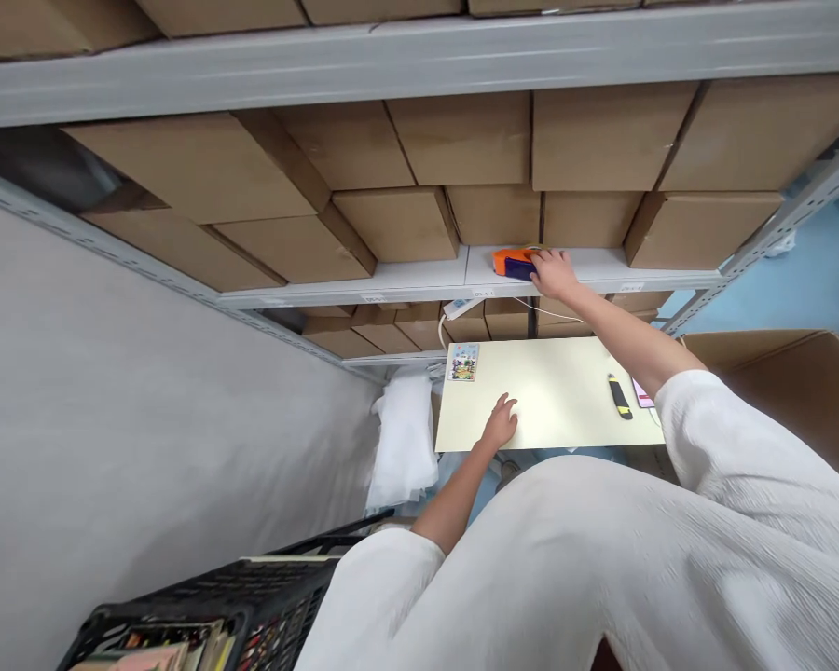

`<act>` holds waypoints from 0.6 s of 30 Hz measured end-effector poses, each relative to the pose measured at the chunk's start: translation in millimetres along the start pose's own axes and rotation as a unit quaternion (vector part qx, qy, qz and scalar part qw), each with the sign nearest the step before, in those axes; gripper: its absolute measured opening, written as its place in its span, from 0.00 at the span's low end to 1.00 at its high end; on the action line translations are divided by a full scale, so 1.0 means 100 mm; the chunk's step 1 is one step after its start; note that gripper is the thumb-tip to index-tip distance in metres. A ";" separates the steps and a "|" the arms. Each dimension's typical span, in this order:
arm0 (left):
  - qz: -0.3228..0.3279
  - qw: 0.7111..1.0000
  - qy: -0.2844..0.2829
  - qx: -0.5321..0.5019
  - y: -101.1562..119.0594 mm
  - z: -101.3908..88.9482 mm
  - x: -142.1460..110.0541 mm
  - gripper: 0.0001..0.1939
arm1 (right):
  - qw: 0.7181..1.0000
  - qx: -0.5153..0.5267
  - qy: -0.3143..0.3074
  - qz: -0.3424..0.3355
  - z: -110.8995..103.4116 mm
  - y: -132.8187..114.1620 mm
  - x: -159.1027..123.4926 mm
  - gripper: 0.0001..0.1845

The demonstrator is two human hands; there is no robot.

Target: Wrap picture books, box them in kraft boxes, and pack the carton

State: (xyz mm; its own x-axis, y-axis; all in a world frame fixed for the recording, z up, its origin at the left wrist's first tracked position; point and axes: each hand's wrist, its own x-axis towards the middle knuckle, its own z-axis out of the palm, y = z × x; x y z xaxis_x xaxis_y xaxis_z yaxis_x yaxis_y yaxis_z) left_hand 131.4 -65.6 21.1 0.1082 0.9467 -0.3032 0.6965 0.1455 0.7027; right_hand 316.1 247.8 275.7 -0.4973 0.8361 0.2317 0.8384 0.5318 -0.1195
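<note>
Grey metal shelving (419, 70) packed with brown cardboard boxes (601, 140) fills the upper frame. From where I stand, a pale cream rectangular tabletop (559, 401) shows below centre; over its lower left the left hand (502, 424) rests, empty, fingers loosely apart. Right of centre, the right hand (554, 272) closes around one end of an orange and dark-blue block-shaped object (510, 266) on a white shelf board (419, 273). A black-and-yellow cutter (620, 398) lies at the tabletop's right.
</note>
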 end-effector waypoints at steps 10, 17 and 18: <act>-0.014 1.000 0.008 -0.001 -0.15 -0.04 -0.09 0.27 | 0.999 0.005 0.029 -0.024 -0.02 -0.05 -0.17 0.26; 0.023 1.000 -0.015 0.004 -0.01 0.06 0.06 0.28 | 0.999 0.016 0.042 -0.012 -0.12 -0.07 -1.05 0.23; 0.026 1.000 -0.016 0.006 0.01 0.08 0.08 0.29 | 0.999 0.023 0.041 -0.003 -0.08 -0.05 -1.23 0.22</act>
State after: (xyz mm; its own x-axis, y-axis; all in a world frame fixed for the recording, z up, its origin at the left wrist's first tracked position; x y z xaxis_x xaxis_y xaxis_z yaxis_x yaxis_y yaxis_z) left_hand 138.4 -59.7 14.4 0.1670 0.9429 -0.2880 0.6972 0.0936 0.7107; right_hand 374.8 140.9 255.6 -0.4809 0.8202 0.3098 0.8232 0.5441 -0.1625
